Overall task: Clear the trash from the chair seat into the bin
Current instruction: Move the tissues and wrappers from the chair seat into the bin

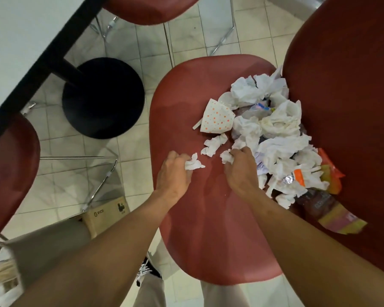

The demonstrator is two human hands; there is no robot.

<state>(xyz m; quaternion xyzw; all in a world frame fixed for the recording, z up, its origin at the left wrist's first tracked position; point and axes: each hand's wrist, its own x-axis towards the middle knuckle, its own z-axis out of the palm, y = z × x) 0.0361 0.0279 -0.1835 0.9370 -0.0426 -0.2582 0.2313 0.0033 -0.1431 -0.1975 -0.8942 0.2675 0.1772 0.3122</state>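
A red chair seat [186, 218] fills the middle of the head view. A heap of crumpled white tissues [273, 127] lies against the chair back [346, 96], with a dotted paper cup [217, 118] on its side, an orange wrapper [328, 171] and a flattened plastic bottle [319, 204]. My left hand [173, 173] grips a crumpled tissue [193, 163] on the seat. My right hand [242, 171] curls round another small tissue wad [226, 157] at the edge of the heap. A loose tissue [214, 144] lies between them.
A white table [20, 41] with a black round base [103, 97] stands to the left. Another red chair [9, 173] is at the left edge, one more [151, 7] at the top. A small cardboard box [106, 214] sits on the tiled floor. A bag with white trash [0, 282] shows at the bottom left.
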